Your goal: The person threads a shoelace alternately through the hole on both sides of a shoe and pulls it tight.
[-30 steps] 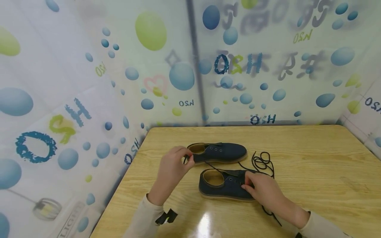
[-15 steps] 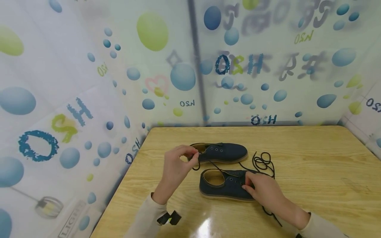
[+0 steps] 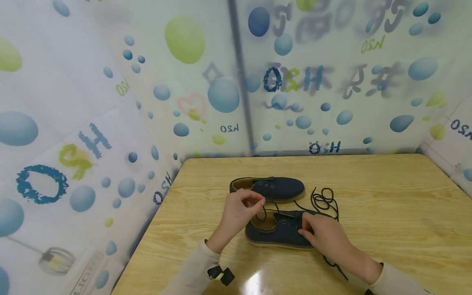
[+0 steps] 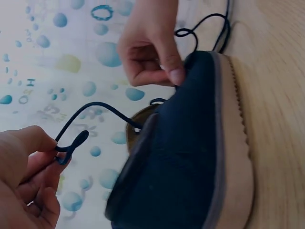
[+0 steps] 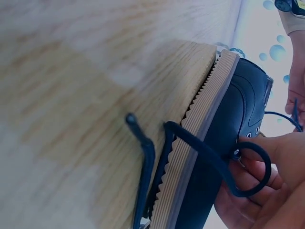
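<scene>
Two dark navy lace-up shoes lie side by side on the table, toes to the right. My left hand is over the heel opening of the near shoe, pinching a dark shoelace between thumb and fingers. From there the lace runs into the shoe's opening, with a small loop at the fingertips. My right hand pinches the near shoe's eyelet flap, and its fingers reach inside the upper. Another stretch of lace comes out of an eyelet beside the right thumb and curls over the sole. The right hand covers the shoe's toe.
Behind the near shoe sits the far shoe, with no lace in its visible eyelets. A loose coil of black lace lies to the right of the shoes. The wooden table meets a printed curtain at the back.
My left hand has moved right and toward me, from the far shoe's heel to above the near shoe's opening, bringing the lace along. The right hand stays on the near shoe.
</scene>
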`<move>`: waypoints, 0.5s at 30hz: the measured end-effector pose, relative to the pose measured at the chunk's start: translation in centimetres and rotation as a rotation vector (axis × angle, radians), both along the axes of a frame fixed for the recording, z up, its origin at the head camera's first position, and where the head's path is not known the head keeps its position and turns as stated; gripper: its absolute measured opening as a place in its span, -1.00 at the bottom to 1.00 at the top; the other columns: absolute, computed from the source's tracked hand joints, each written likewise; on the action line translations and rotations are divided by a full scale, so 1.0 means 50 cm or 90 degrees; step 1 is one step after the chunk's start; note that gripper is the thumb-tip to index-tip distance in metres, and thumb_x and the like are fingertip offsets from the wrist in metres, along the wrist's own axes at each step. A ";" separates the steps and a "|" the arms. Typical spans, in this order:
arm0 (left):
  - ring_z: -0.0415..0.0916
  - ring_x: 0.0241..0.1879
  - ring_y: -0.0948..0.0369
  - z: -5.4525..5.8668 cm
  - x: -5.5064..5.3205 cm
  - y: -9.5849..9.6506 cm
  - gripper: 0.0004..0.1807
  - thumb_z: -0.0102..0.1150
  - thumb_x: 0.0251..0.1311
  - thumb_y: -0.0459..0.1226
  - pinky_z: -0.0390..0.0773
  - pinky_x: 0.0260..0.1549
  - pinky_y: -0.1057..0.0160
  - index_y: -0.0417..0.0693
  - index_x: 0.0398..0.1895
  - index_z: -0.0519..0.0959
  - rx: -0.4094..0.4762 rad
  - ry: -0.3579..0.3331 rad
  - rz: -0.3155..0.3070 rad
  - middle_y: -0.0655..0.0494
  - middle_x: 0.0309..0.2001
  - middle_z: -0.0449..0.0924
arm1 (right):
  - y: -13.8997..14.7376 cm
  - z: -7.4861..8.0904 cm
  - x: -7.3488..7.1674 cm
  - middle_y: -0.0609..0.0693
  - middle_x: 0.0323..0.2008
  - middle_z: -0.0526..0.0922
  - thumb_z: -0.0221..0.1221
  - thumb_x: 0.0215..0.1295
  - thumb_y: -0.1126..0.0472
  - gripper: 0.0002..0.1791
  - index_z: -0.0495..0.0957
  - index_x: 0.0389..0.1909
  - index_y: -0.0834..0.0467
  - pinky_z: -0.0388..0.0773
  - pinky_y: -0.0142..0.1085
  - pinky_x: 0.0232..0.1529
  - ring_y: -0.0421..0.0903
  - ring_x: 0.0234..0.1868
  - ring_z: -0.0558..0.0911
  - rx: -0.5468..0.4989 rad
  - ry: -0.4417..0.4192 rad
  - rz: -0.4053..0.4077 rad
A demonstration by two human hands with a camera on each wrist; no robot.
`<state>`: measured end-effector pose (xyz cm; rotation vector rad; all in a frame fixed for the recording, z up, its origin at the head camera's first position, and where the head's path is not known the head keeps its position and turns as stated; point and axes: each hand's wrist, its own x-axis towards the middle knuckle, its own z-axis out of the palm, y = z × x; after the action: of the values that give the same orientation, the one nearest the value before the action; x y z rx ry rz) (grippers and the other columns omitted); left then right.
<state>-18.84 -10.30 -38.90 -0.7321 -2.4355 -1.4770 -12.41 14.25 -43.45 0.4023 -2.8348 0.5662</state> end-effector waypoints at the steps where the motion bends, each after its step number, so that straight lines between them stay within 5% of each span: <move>1: 0.46 -0.54 0.38 -0.005 -0.001 0.003 -0.94 0.37 0.18 -0.26 0.50 -0.52 0.42 -0.03 -0.35 0.76 -0.012 0.002 -0.005 0.06 -0.45 0.71 | 0.000 -0.001 -0.001 -0.30 -0.67 0.44 0.45 0.07 0.08 -0.66 0.41 -0.56 -0.11 0.17 -0.48 -0.63 -0.39 -0.69 0.22 0.000 0.001 0.001; 9: 0.58 -0.52 0.43 -0.030 -0.003 0.008 -0.97 0.31 0.18 -0.35 0.55 -0.49 0.51 -0.09 -0.38 0.72 -0.152 0.046 -0.079 0.10 -0.42 0.75 | 0.004 -0.002 -0.001 -0.30 -0.61 0.54 0.47 0.04 0.11 -0.67 0.43 -0.54 -0.12 0.23 -0.49 -0.59 -0.43 -0.65 0.30 -0.013 0.006 0.007; 15: 0.38 -0.57 0.50 -0.028 0.000 0.014 -0.91 0.33 0.14 -0.36 0.36 -0.54 0.62 0.02 -0.45 0.64 -0.386 0.118 -0.135 0.21 -0.46 0.68 | 0.014 0.002 -0.004 -0.25 -0.47 0.66 0.45 0.04 0.24 -0.70 0.49 -0.45 -0.12 0.39 -0.47 -0.48 -0.35 -0.45 0.57 -0.036 -0.021 0.018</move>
<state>-18.83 -9.60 -40.32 -1.2076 -2.7271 -0.6555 -12.61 14.94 -43.34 0.4283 -2.8406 0.6620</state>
